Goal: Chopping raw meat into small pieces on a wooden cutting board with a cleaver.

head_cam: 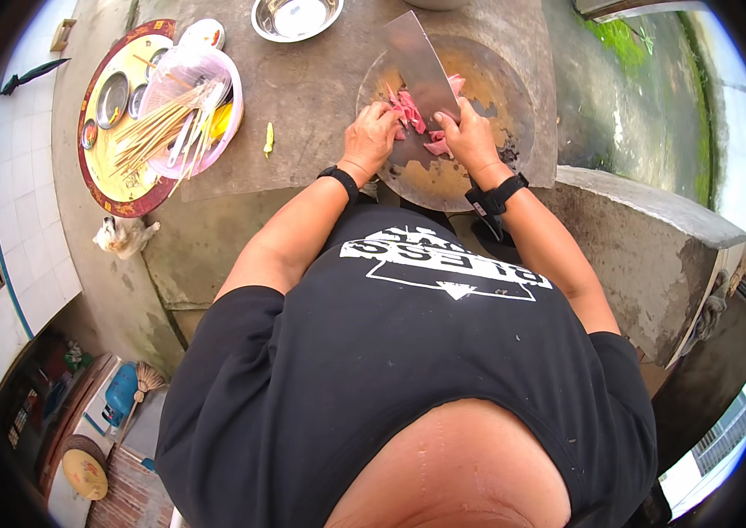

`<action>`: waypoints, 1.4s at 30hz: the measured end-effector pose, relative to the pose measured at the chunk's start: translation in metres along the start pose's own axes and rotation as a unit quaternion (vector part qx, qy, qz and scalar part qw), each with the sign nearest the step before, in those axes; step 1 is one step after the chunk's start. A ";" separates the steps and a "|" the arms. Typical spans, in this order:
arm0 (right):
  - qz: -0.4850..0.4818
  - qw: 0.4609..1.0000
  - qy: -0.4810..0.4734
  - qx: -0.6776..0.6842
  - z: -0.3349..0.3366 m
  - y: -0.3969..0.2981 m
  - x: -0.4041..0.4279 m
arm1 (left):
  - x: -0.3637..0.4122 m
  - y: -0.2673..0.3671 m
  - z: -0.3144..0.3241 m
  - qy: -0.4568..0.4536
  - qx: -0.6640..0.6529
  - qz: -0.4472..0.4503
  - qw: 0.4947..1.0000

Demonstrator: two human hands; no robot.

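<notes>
A broad cleaver [422, 63] is held in my right hand [472, 135], its blade tilted up and away over a round, worn cutting board [505, 86]. Strips and pieces of pink raw meat [409, 112] lie on the board, to the left of the blade and beneath it. My left hand [370, 137] is at the left edge of the board with its fingers bent down onto some of this meat; its fingertips are partly hidden. One more slice of meat [439, 144] lies close by my right hand, and the blade covers part of the pile.
On the concrete slab [320, 119] are a green chili pepper [269, 139] and a steel bowl [297, 18]. To the left, a round tray [92, 158] carries small dishes and a pink basket [235, 132] with wooden skewers [155, 132]. A light-coloured dog [123, 237] is below the tray.
</notes>
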State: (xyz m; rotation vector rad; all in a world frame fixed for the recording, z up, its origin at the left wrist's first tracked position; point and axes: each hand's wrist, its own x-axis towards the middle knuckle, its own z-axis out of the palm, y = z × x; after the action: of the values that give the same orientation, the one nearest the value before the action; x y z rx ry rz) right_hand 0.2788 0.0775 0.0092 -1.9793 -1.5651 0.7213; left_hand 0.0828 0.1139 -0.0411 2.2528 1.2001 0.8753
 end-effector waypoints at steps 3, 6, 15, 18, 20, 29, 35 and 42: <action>0.009 0.999 -0.014 -0.029 -0.009 -0.011 -0.016 | -0.008 -0.005 -0.004 0.018 -0.010 -0.002 1.000; -0.003 0.990 -0.056 -0.128 -0.013 -0.017 -0.031 | -0.025 -0.011 -0.004 0.009 -0.012 0.035 0.999; -0.093 0.952 -0.148 -0.252 -0.018 -0.019 -0.050 | -0.015 -0.010 0.001 0.003 -0.008 0.071 0.997; -0.068 0.955 -0.161 -0.240 -0.012 -0.022 -0.047 | -0.015 -0.012 0.004 -0.007 -0.008 0.073 0.997; -0.050 0.960 -0.160 -0.225 -0.002 -0.025 -0.042 | -0.014 -0.014 0.006 -0.002 -0.032 0.067 0.997; -0.019 0.985 -0.060 -0.160 0.031 -0.004 -0.015 | -0.013 -0.017 0.010 0.001 -0.053 0.072 0.996; -0.050 0.979 -0.059 -0.186 0.001 -0.023 -0.034 | -0.015 -0.019 0.014 0.012 -0.039 0.059 0.997; -0.081 0.942 -0.190 -0.264 -0.018 -0.028 -0.044 | -0.018 -0.018 0.012 0.011 -0.035 0.047 0.998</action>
State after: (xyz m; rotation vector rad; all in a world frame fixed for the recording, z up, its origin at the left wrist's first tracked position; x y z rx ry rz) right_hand 0.2626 0.0390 0.0457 -2.1180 -2.3254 0.6956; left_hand 0.0732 0.1069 -0.0669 2.2643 1.0636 0.9650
